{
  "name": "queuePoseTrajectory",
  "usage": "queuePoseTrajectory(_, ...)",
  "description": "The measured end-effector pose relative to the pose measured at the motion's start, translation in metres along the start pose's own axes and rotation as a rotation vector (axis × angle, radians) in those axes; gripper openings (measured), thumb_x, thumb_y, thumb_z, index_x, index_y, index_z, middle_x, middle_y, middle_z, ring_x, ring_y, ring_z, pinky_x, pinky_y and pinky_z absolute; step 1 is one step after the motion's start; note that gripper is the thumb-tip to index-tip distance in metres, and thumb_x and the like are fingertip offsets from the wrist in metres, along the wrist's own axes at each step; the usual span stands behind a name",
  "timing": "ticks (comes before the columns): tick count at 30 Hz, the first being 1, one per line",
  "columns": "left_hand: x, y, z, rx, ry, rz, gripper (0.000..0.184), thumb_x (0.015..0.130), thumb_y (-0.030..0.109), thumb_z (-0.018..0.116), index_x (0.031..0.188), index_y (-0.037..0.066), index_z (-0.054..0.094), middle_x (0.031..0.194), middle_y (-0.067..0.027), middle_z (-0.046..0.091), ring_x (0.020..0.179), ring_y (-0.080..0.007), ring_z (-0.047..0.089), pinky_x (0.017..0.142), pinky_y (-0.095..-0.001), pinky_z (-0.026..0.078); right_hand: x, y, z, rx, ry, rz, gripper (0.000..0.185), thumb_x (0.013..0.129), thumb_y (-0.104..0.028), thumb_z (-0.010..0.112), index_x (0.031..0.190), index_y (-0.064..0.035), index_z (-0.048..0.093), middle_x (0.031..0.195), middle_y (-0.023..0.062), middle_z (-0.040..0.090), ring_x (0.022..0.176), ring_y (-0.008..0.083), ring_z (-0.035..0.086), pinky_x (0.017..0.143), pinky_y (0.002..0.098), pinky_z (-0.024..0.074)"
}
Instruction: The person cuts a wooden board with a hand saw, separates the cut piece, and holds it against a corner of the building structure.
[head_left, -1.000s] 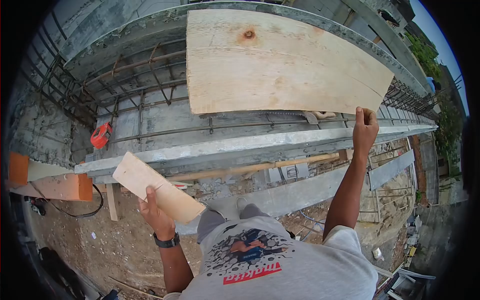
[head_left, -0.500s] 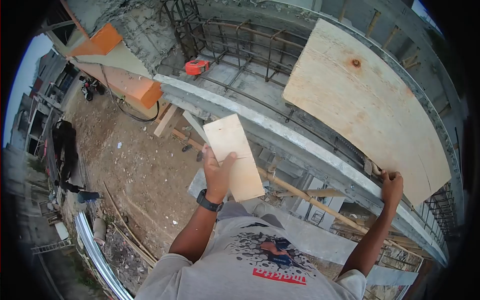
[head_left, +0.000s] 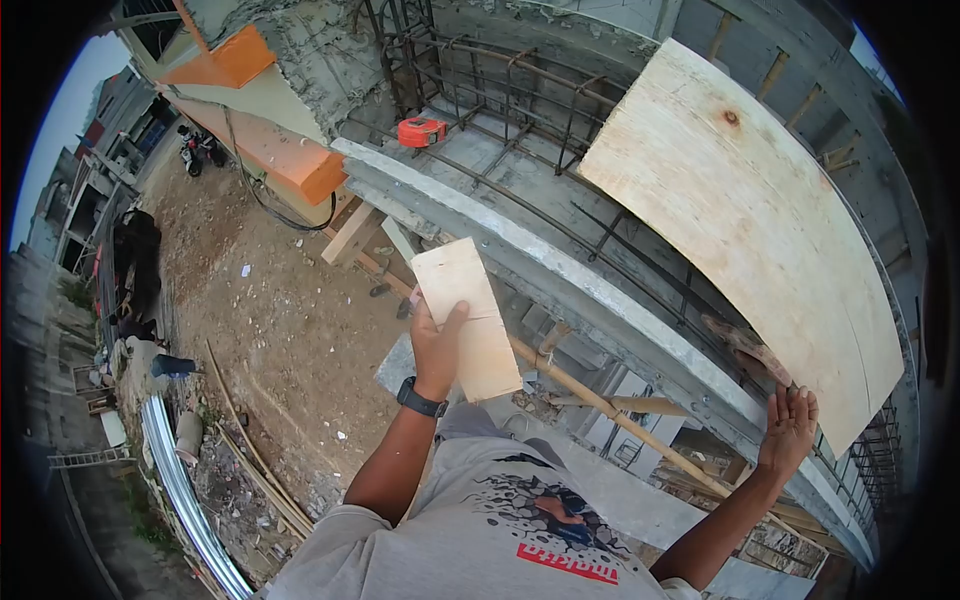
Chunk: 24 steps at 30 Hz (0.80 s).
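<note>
My left hand (head_left: 438, 345) is closed around a small rectangular plywood piece (head_left: 468, 310), thumb on its face, holding it up in front of my body. At the right, my right hand (head_left: 790, 430) pinches the end of a worn brown wooden handle. The handle belongs to what looks like a handsaw (head_left: 745, 348), whose dark, narrow blade slants up and left over the rebar. Beside it lies a large curved plywood sheet (head_left: 740, 220), its lower edge close to my right fingers. The fingertips are partly hidden against the handle and sheet.
A red tape measure (head_left: 421, 132) rests by the rebar cage (head_left: 510, 110) inside the concrete formwork. The formwork's grey edge (head_left: 560, 260) runs diagonally before me. A bamboo pole (head_left: 600, 400) crosses below it. Dirt ground (head_left: 270, 330) lies far down on the left.
The saw's handle shows more from beneath the plywood sheet, and its blade has come into view. My right hand has shifted lower, its fingers straighter. The left hand keeps its plywood piece.
</note>
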<state>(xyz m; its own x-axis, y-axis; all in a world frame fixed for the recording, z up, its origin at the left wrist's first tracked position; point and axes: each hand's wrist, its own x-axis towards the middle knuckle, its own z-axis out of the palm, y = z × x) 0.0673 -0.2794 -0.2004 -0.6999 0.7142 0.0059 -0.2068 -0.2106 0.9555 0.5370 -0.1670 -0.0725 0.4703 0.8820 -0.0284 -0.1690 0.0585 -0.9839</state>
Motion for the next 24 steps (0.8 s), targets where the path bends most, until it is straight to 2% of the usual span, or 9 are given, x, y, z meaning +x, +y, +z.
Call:
queuePoseTrajectory(4,0.007,-0.005,0.005,-0.052,-0.015,-0.015,0.031,0.097,0.006,0.066,0.126,-0.001,0.059,0.119,-0.0073,0.068,0.105,-0.0131,0.065,0.089,-0.0298,0.053,-0.01,0.014,0.021,-0.384,-0.163,-0.235,0.03,0.097,-0.012,0.071,0.124,-0.0075,0.06,0.101,0.0008,0.068,0.091,0.0089,0.064,0.078,0.0236,0.0498)
queuePoseTrajectory(7,0.015,-0.002,0.004,-0.056,-0.033,-0.026,0.033,0.097,0.007,0.066,0.127,-0.001,0.058,0.119,-0.0073,0.068,0.104,-0.0127,0.065,0.088,-0.0294,0.054,-0.029,0.011,0.055,-0.345,-0.349,-0.273,0.033,0.094,-0.007,0.073,0.123,-0.002,0.057,0.104,0.006,0.067,0.089,0.0112,0.062,0.077,0.0253,0.0504)
queuePoseTrajectory(8,0.015,-0.002,0.002,-0.046,-0.023,-0.031,0.033,0.097,0.007,0.066,0.128,-0.001,0.058,0.119,-0.0073,0.068,0.104,-0.0127,0.065,0.087,-0.029,0.054,-0.037,0.01,0.07,-0.387,-0.34,-0.248,0.026,0.094,-0.005,0.072,0.117,-0.0007,0.061,0.104,0.0074,0.067,0.088,0.0126,0.062,0.08,0.0272,0.0509)
queuePoseTrajectory(12,0.019,-0.002,-0.005,-0.005,-0.007,-0.021,0.032,0.099,0.009,0.065,0.128,0.0,0.055,0.121,-0.0091,0.068,0.106,-0.0138,0.066,0.09,-0.0296,0.054,-0.038,0.017,0.101,-1.102,-0.311,-0.821,0.018,0.096,-0.01,0.07,0.109,0.0009,0.065,0.095,0.0094,0.069,0.087,0.0158,0.065,0.077,0.0304,0.0529)
queuePoseTrajectory(15,0.018,0.008,-0.008,-0.118,0.022,-0.032,0.031,0.101,0.01,0.064,0.129,0.001,0.055,0.122,-0.0094,0.068,0.106,-0.0154,0.067,0.092,-0.0312,0.054,-0.054,0.011,0.123,-0.812,-0.393,-0.548,0.017,0.096,-0.012,0.07,0.105,0.0018,0.065,0.094,0.0107,0.068,0.083,0.0178,0.066,0.074,0.0319,0.0533)
queuePoseTrajectory(16,0.015,0.015,-0.007,-0.173,0.025,-0.045,0.031,0.101,0.011,0.063,0.13,0.001,0.055,0.122,-0.0091,0.068,0.106,-0.0158,0.067,0.093,-0.0317,0.054,-0.068,0.011,0.137,-0.744,-0.471,-0.606,0.018,0.096,-0.014,0.071,0.103,0.0022,0.066,0.095,0.012,0.069,0.078,0.0196,0.066,0.075,0.0332,0.0534)
queuePoseTrajectory(19,0.013,0.032,-0.002,-0.44,0.044,-0.171,0.035,0.104,0.022,0.057,0.133,0.002,0.054,0.124,-0.0099,0.068,0.108,-0.0202,0.068,0.093,-0.0325,0.054,-0.112,0.016,0.192,-0.533,-1.007,-0.587,0.022,0.097,-0.017,0.07,0.105,0.0028,0.066,0.097,0.0144,0.07,0.083,0.0217,0.069,0.079,0.0336,0.0543)
queuePoseTrajectory(22,0.019,0.062,0.006,-0.671,0.153,-0.235,0.035,0.104,0.037,0.051,0.119,0.006,0.06,0.108,-0.0073,0.069,0.092,-0.0203,0.069,0.084,-0.0334,0.056,-0.141,0.032,0.251,-0.43,-1.331,-0.299,0.037,0.1,-0.026,0.067,0.121,0.0037,0.064,0.103,0.0186,0.072,0.094,0.0264,0.072,0.084,0.0364,0.0553)
queuePoseTrajectory(24,0.034,0.047,-0.019,-0.876,-0.123,-0.129,0.037,0.102,0.045,0.048,0.107,0.009,0.059,0.093,-0.005,0.065,0.08,-0.0183,0.064,0.074,-0.0332,0.055,-0.159,0.038,0.283,-0.557,-1.456,-0.153,0.047,0.101,-0.034,0.064,0.128,0.0046,0.06,0.105,0.0201,0.072,0.096,0.0278,0.072,0.085,0.0379,0.0555)
